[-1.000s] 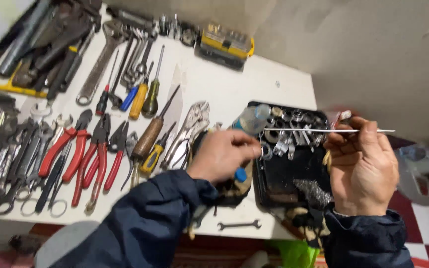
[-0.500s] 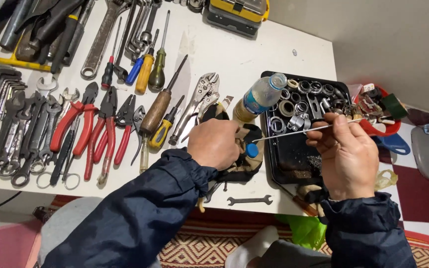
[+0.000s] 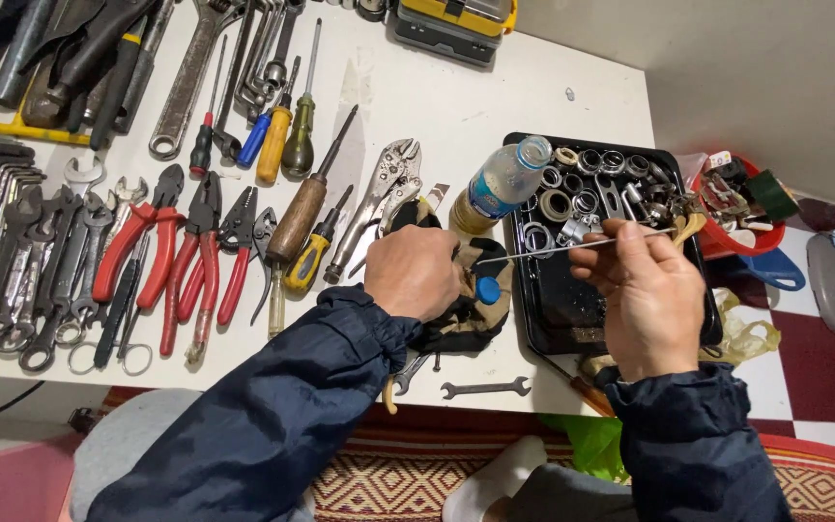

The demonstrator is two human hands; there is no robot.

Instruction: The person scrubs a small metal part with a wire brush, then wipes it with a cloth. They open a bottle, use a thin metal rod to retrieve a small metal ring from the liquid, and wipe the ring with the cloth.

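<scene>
My right hand (image 3: pixel 645 295) pinches a thin metal rod (image 3: pixel 572 247) that runs level from the fingers leftward, over the black tray (image 3: pixel 558 314). My left hand (image 3: pixel 417 271) is closed on a dark, dirty rag (image 3: pixel 466 319) lying on the white table (image 3: pixel 495 106); the rod's left tip ends at the rag beside my left hand. A blue bottle cap (image 3: pixel 487 289) rests on the rag. An uncapped plastic bottle (image 3: pixel 500 184) with a blue label and yellowish liquid stands just behind the rag.
The tray holds several metal rings and sockets (image 3: pixel 587 188). Left of my hands lie locking pliers (image 3: pixel 379 198), screwdrivers (image 3: pixel 297 217), red-handled pliers (image 3: pixel 181 256) and several wrenches (image 3: pixel 21 261). A small spanner (image 3: pixel 485 389) lies at the front edge. A red tub (image 3: pixel 741 208) stands at right.
The view has shifted, so the table sits higher in frame. My right hand has brought the rod lower and leftward until its tip meets the rag; my left hand stays on the rag.
</scene>
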